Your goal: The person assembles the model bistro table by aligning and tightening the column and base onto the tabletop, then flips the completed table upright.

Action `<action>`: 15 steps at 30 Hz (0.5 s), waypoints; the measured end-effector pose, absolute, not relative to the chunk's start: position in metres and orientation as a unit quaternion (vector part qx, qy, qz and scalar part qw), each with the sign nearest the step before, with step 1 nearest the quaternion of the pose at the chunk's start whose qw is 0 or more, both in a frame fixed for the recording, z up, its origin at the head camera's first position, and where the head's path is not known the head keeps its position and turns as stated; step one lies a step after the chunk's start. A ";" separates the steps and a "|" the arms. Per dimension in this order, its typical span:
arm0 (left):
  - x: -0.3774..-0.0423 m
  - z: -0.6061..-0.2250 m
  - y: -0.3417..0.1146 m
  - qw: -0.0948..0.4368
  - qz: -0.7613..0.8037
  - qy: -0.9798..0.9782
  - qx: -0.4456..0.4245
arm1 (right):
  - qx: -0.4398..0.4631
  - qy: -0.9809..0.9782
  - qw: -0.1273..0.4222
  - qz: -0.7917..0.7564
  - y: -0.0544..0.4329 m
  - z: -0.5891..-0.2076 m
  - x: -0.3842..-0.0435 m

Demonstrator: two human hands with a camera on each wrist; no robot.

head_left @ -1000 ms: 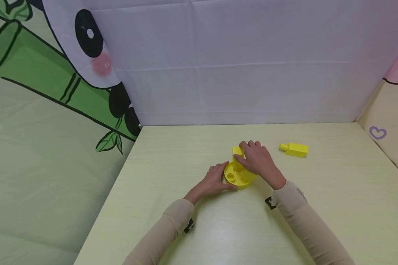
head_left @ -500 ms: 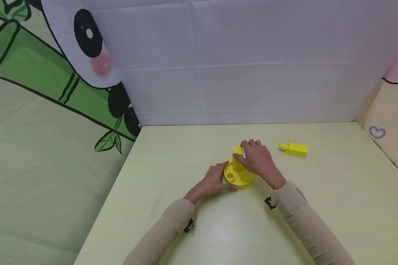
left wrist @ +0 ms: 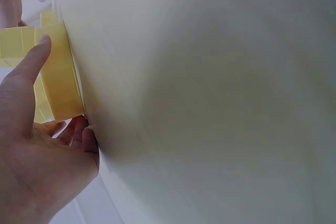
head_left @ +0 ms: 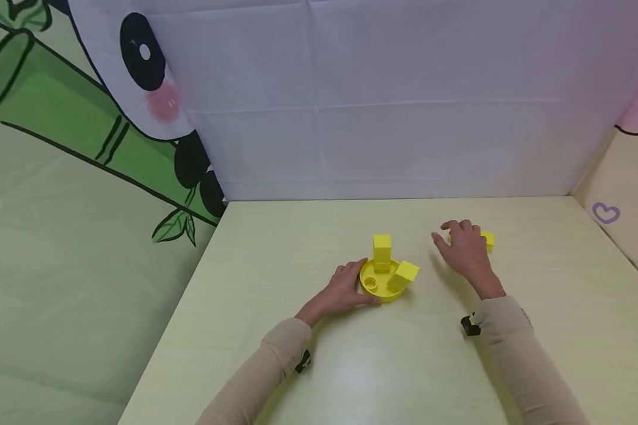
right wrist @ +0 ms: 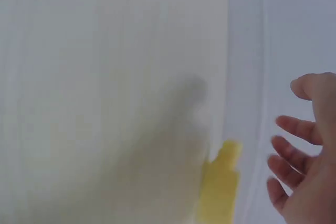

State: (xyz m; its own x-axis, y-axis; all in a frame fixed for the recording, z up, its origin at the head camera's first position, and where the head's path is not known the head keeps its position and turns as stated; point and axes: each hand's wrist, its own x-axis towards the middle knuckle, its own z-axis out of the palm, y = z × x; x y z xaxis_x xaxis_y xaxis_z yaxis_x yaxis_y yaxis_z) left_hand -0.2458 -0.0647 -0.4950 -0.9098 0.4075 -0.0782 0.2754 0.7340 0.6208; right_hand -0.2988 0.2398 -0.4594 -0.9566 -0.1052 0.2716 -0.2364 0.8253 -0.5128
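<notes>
A round, shallow yellow base (head_left: pixel 380 290) with a raised rim and a round socket stands on the table. My left hand (head_left: pixel 342 291) grips its left side, thumb at the near edge and fingers curled round the far one, as the base's side wall (left wrist: pixel 64 85) in the left wrist view confirms. One square yellow block (head_left: pixel 381 248) stands upright in the base; another block (head_left: pixel 404 274) leans outward on its right. Over a loose yellow block (head_left: pixel 488 241) with a narrow peg end hovers my right hand (head_left: pixel 465 254), fingers spread and holding nothing. That hand partly hides the loose block.
The pale wooden table (head_left: pixel 298 236) meets a white cloth backdrop (head_left: pixel 383 147) at its far edge. A green cloth with a printed bamboo stem (head_left: pixel 85 112) hangs at the left. At the right is a cream panel (head_left: pixel 630 195) bearing a purple heart.
My right hand has let go of the upright block and moved right, over the loose block. The upright block stays standing in the base. My left hand has kept its place.
</notes>
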 end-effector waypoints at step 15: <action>-0.246 -0.497 -0.066 0.111 0.318 0.924 0.181 | -0.010 -0.953 0.029 0.302 0.310 -0.486 -0.300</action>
